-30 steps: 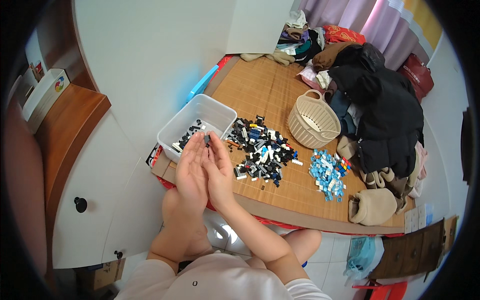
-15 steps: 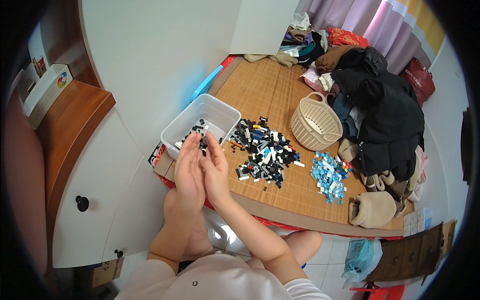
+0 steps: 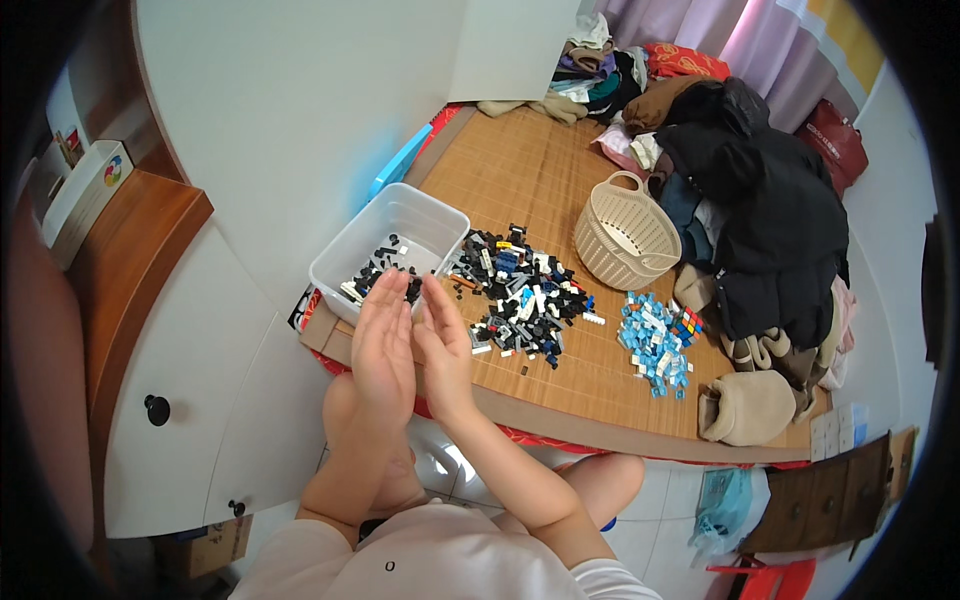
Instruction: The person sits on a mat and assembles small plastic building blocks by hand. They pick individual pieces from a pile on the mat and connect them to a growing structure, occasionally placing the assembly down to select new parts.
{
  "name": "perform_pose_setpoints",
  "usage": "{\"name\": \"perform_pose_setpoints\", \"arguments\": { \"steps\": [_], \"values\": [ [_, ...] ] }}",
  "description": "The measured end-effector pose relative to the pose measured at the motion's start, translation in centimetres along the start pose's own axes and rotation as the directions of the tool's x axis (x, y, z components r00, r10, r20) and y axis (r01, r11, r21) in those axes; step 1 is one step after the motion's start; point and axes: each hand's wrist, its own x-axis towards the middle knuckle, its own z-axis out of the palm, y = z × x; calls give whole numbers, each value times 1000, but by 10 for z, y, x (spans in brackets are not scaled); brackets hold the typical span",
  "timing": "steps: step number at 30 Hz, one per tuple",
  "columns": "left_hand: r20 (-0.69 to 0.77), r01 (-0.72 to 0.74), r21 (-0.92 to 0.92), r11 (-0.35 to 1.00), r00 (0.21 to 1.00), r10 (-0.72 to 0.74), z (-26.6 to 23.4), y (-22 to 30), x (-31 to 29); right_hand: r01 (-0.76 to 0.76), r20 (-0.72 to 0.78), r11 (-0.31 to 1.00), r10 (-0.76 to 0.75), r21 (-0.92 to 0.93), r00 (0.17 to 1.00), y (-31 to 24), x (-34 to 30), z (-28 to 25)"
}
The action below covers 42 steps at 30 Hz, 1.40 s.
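Observation:
Both hands are raised side by side over the near rim of a clear plastic bin (image 3: 425, 225). My left hand (image 3: 385, 345) has its fingers stretched out and its palm turned inward, with nothing visible in it. My right hand (image 3: 443, 350) stands beside it, fingers extended and a narrow gap between the fingertips. Inside the bin lie loose black, grey and white toy bricks (image 3: 375, 262), partly hidden by the hands. A larger pile of mixed toy bricks (image 3: 530, 300), mostly black, white and grey, spreads over the bamboo mat (image 3: 490, 165) right of the bin.
A beige perforated basket (image 3: 625, 235) stands behind a heap of light-blue bricks (image 3: 655, 345). Beside that heap lies a colourful puzzle cube (image 3: 687, 322). Piled clothes (image 3: 770, 220) cover the right side. A blue lid (image 3: 400, 160) leans against the white cabinet (image 3: 300, 130).
The fingertips of my two hands have moved slightly apart, the right hand shifting a little to the right. The whole view has shifted slightly; the brick piles look the same.

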Motion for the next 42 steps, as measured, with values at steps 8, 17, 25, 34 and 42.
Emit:
{"name": "perform_pose_setpoints", "arguments": {
  "steps": [8,17,25,34,42],
  "values": [
    [32,329,87,940,942,-333,4,-55,-28,-51,-278,989,10,-142,960,4,-42,-95],
    [26,518,193,833,846,-532,-8,-117,-50,-166,-577,946,-26,-278,816,-24,-64,-172],
    [-16,512,227,828,852,-523,2,-120,-44,-236,-544,910,13,-342,839,-23,-54,-180],
    [-11,580,223,783,805,-593,4,-138,-36,-254,-493,895,44,-368,869,-8,-41,-172],
    [45,527,238,816,833,-551,-2,-154,-38,-287,-523,894,72,-343,849,-5,-47,-141]
  ]
}}
